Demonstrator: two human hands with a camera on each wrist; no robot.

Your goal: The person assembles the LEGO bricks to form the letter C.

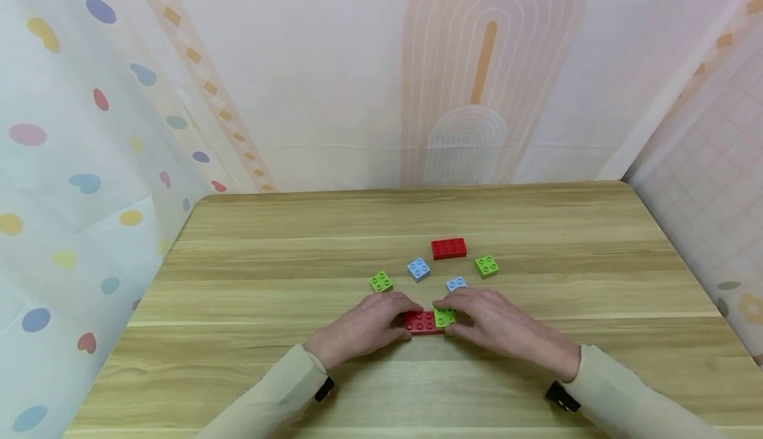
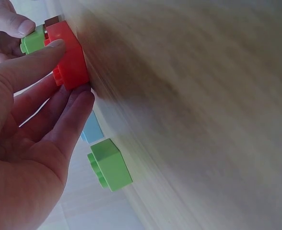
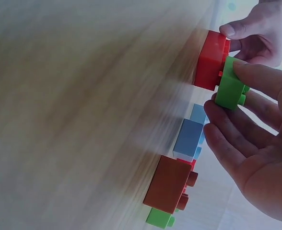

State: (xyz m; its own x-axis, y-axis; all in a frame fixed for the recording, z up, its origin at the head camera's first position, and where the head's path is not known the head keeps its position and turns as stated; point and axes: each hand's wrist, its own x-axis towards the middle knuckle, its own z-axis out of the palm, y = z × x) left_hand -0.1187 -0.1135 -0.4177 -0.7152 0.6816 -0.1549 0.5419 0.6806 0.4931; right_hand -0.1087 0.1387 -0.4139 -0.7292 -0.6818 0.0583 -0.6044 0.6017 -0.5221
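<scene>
The left hand [image 1: 371, 325] pinches a red brick [image 1: 419, 322] on the desk [image 1: 274, 240], and the right hand [image 1: 499, 326] grips a small green brick [image 1: 442, 318] over that brick's right end; whether they are fully joined, I cannot tell. Beyond lie another red brick [image 1: 449, 248], two blue bricks [image 1: 419, 269] and two more green bricks [image 1: 381, 282].

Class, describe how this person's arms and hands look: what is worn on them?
The left hand and right hand are ungloved. The left sleeve and right sleeve are plain pale beige. A small black, blocky piece shows beneath each sleeve's end; I cannot tell what it is.
</scene>
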